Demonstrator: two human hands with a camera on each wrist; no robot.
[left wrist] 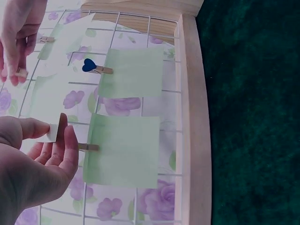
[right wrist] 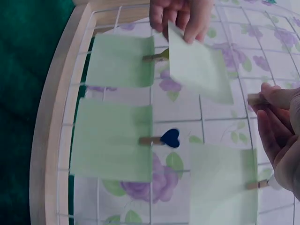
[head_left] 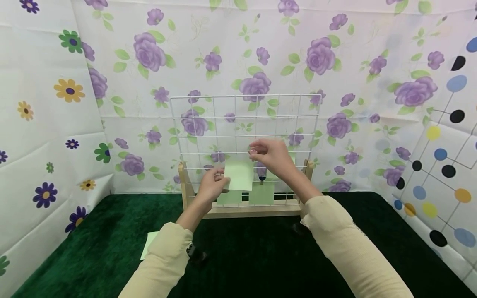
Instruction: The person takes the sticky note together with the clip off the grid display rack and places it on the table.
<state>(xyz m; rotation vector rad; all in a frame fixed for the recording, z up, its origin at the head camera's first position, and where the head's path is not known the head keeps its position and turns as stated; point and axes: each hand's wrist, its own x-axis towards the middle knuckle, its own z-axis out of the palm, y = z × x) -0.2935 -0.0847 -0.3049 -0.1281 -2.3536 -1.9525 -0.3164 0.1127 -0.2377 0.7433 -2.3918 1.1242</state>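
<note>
My left hand pinches a pale green paper note by its left edge, in front of a white wire grid. Just right of and above that note, my right hand holds a small wooden clothespin between thumb and fingers; most of it is covered by them. Below, a green note hangs from a clothespin with a dark blue heart. Beside it hangs another clipped note, partly behind the held one in the head view. A third clipped note is higher up on the right.
A wooden stand carries the grid on a dark green cloth. Another green paper lies on the cloth at left, partly under the left sleeve. Flowered sheeting hangs behind the grid, and patterned sheets line both sides.
</note>
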